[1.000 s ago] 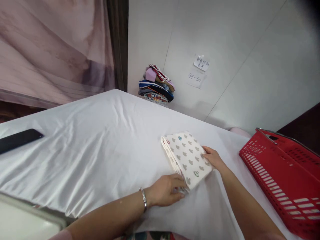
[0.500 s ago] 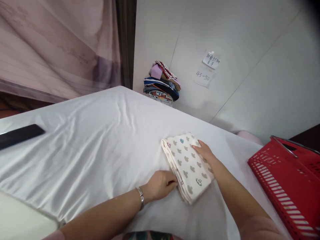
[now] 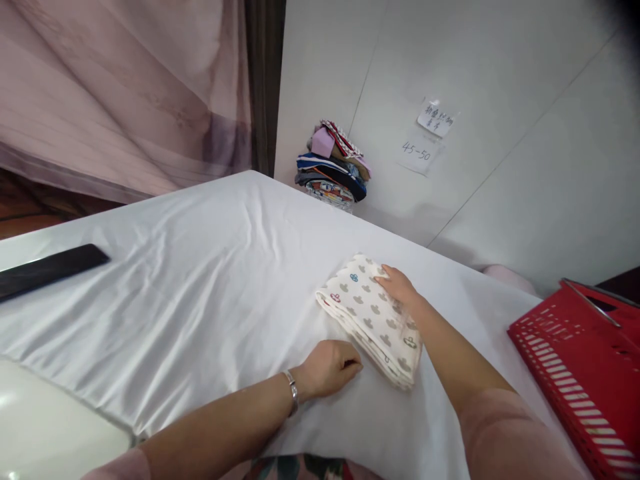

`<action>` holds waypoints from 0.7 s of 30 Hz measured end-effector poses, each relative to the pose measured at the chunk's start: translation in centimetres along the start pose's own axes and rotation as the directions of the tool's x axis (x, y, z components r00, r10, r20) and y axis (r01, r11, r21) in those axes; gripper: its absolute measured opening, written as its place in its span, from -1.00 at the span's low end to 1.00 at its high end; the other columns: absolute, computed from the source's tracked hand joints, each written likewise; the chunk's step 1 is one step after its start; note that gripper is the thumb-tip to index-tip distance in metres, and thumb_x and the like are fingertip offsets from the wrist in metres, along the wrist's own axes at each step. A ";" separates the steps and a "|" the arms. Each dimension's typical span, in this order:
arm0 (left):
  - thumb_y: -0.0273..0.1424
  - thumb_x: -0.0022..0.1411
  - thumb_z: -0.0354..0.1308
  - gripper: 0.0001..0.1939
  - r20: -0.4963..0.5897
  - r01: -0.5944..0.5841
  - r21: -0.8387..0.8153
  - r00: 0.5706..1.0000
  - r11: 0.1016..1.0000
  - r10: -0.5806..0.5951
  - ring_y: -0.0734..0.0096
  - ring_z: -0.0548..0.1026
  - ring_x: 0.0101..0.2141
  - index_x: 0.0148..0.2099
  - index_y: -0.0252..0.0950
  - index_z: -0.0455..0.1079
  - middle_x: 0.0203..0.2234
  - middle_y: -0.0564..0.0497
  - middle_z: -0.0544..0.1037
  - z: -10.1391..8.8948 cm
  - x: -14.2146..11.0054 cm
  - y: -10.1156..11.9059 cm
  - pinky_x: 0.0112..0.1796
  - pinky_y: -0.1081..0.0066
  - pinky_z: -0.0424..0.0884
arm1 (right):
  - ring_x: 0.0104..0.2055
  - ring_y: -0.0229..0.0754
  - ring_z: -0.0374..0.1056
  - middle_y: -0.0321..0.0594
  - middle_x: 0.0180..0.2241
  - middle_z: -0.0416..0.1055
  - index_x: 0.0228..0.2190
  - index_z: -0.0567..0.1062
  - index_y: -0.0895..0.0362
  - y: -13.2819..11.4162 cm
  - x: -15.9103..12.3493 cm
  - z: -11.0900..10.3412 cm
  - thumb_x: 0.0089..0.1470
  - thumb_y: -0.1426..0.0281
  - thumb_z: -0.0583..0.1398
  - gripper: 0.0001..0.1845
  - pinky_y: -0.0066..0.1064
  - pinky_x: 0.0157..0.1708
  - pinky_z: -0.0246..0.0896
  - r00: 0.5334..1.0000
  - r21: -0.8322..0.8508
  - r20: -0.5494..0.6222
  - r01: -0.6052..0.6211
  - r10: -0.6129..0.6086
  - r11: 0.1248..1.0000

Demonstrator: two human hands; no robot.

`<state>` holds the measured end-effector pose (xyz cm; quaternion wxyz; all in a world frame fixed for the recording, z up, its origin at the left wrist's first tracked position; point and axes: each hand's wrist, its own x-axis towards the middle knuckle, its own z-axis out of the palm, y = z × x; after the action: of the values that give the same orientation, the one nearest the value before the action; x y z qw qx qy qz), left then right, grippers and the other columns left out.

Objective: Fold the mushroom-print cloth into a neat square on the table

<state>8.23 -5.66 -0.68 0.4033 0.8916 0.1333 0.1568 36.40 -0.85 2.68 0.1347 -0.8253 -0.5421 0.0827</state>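
A folded white cloth (image 3: 370,317) with a print of grey mushroom-like shapes and a few coloured outlines lies on the white sheet, its layered edge facing me. My right hand (image 3: 399,285) grips its far right edge, thumb on top and the other fingers partly hidden. Just short of the layered edge, my left hand (image 3: 330,368) rests on the sheet, fingers curled together with nothing visible in them. It wears a silver bracelet (image 3: 293,392) and stands slightly apart from the cloth.
The wrinkled white sheet (image 3: 200,293) covers the table. A pile of folded clothes (image 3: 333,173) stands by the wall at the back. On the right is a red plastic basket (image 3: 580,353); a dark flat object (image 3: 55,267) lies on the left. Handwritten papers (image 3: 417,155) hang on the wall.
The folded cloth has turned on the sheet, its near corner swinging to the right, with my right hand still on it. My left hand no longer touches its edge. The view has shifted slightly.
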 end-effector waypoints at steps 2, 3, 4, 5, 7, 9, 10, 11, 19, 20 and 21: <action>-0.44 0.17 0.01 -0.82 -0.010 0.016 -0.025 1.000 1.000 -0.016 0.47 0.43 -0.37 -0.34 -0.27 0.45 -0.42 0.06 0.52 -0.1 0.1 0.0 -0.33 0.53 0.26 | 0.13 -0.02 0.14 -0.06 0.09 0.25 0.03 0.35 0.15 -0.9 -1.5 -0.2 0.04 0.34 0.11 -0.51 -0.25 0.10 -0.01 0.995 -0.039 -0.066 0.077 -0.080 0.996; -0.44 0.16 0.01 -0.82 -0.019 0.023 -0.040 1.000 0.999 -0.023 0.47 0.43 -0.38 -0.35 -0.28 0.45 -0.43 0.06 0.52 -0.1 0.1 -0.1 -0.34 0.53 0.25 | 0.13 -0.05 0.14 -0.08 0.08 0.26 0.01 0.37 0.15 -1.4 -2.5 -0.2 0.04 0.38 0.10 -0.55 -0.27 0.11 -0.01 0.987 -0.035 -0.101 0.124 -0.127 0.992; -0.44 0.15 0.01 -0.83 -0.028 0.028 -0.056 0.999 0.998 -0.029 0.48 0.42 -0.40 -0.36 -0.28 0.45 -0.44 0.07 0.51 -0.2 0.1 -0.1 -0.35 0.54 0.25 | 0.11 -0.07 0.16 -0.09 0.06 0.28 -0.02 0.39 0.15 -2.1 -3.7 -0.2 0.04 0.40 0.09 -0.58 -0.29 0.10 0.00 0.978 -0.018 -0.128 0.167 -0.168 0.986; -0.44 0.14 0.02 -0.83 -0.039 0.032 -0.073 0.999 0.997 -0.034 0.49 0.41 -0.41 -0.37 -0.28 0.44 -0.45 0.07 0.51 -0.2 0.2 -0.2 -0.36 0.54 0.24 | 0.08 -0.10 0.20 -0.11 0.03 0.32 -0.06 0.42 0.15 -2.8 -5.0 -0.1 0.04 0.41 0.09 -0.61 -0.31 0.08 0.03 0.971 0.010 -0.144 0.196 -0.193 0.980; -0.46 0.13 0.01 -0.83 -0.059 0.035 -0.112 0.997 0.993 -0.042 0.50 0.38 -0.44 -0.40 -0.29 0.43 -0.49 0.09 0.48 -0.4 0.2 -0.2 -0.38 0.54 0.22 | -0.04 -0.15 0.29 -0.17 -0.09 0.41 -0.15 0.46 0.11 -4.3 -8.0 0.1 0.07 0.39 0.07 -0.69 -0.35 -0.01 0.12 0.968 0.082 -0.136 0.224 -0.212 0.971; -0.45 0.12 0.00 -0.82 -0.077 0.039 -0.151 0.996 0.988 -0.051 0.52 0.34 -0.48 -0.45 -0.30 0.39 -0.54 0.10 0.44 -0.6 0.3 -0.2 -0.42 0.54 0.20 | -0.18 -0.19 0.33 -0.24 -0.24 0.46 -0.24 0.48 0.08 -5.6 -10.9 0.3 0.08 0.37 0.06 -0.76 -0.38 -0.13 0.18 0.965 0.123 -0.098 0.254 -0.243 0.959; -0.45 0.12 -0.01 -0.81 -0.086 0.043 -0.169 0.995 0.985 -0.059 0.52 0.32 -0.49 -0.48 -0.31 0.37 -0.56 0.11 0.41 -0.7 0.4 -0.2 -0.43 0.54 0.19 | -0.21 -0.19 0.33 -0.25 -0.30 0.45 -0.28 0.49 0.07 -6.1 -12.2 0.5 0.08 0.37 0.07 -0.78 -0.38 -0.16 0.18 0.961 0.109 -0.091 0.270 -0.261 0.957; -0.44 0.13 -0.02 -0.80 -0.096 0.050 -0.186 0.993 0.981 -0.069 0.53 0.30 -0.51 -0.50 -0.32 0.35 -0.58 0.11 0.38 -0.8 0.4 -0.1 -0.45 0.54 0.17 | -0.23 -0.19 0.32 -0.25 -0.32 0.44 -0.31 0.49 0.07 -6.4 -13.3 0.6 0.07 0.39 0.07 -0.80 -0.39 -0.17 0.17 0.958 0.088 -0.094 0.278 -0.270 0.957; -0.34 0.12 -0.04 -0.78 -0.116 0.142 -0.354 0.974 0.924 -0.194 0.52 0.26 -0.55 -0.49 -0.32 0.32 -0.63 0.12 0.32 -0.7 0.3 -0.3 -0.49 0.52 0.17 | -0.21 -0.19 0.28 -0.24 -0.31 0.39 -0.34 0.48 0.07 -7.1 -16.1 1.0 0.10 0.40 0.09 -0.84 -0.42 -0.23 0.12 0.942 -0.089 -0.173 0.276 -0.288 0.957; -0.34 0.12 -0.03 -0.78 -0.120 0.146 -0.377 0.972 0.914 -0.205 0.51 0.28 -0.54 -0.48 -0.32 0.33 -0.62 0.12 0.33 -0.6 0.3 -0.4 -0.48 0.52 0.19 | -0.23 -0.20 0.28 -0.25 -0.34 0.38 -0.39 0.48 0.07 -7.2 -16.0 1.1 0.11 0.43 0.07 -0.83 -0.42 -0.26 0.11 0.938 -0.123 -0.177 0.278 -0.297 0.953; -0.33 0.11 -0.02 -0.79 -0.125 0.149 -0.399 0.969 0.905 -0.215 0.51 0.30 -0.53 -0.47 -0.31 0.34 -0.62 0.11 0.34 -0.5 0.4 -0.6 -0.48 0.51 0.21 | -0.26 -0.21 0.28 -0.25 -0.37 0.38 -0.44 0.47 0.07 -7.3 -15.9 1.2 0.11 0.46 0.06 -0.79 -0.43 -0.29 0.10 0.937 -0.153 -0.185 0.272 -0.298 0.950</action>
<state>8.29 -4.80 -0.69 0.5715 0.7619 0.2159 0.2153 23.40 -12.55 3.70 0.1486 -0.7488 -0.6434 -0.0576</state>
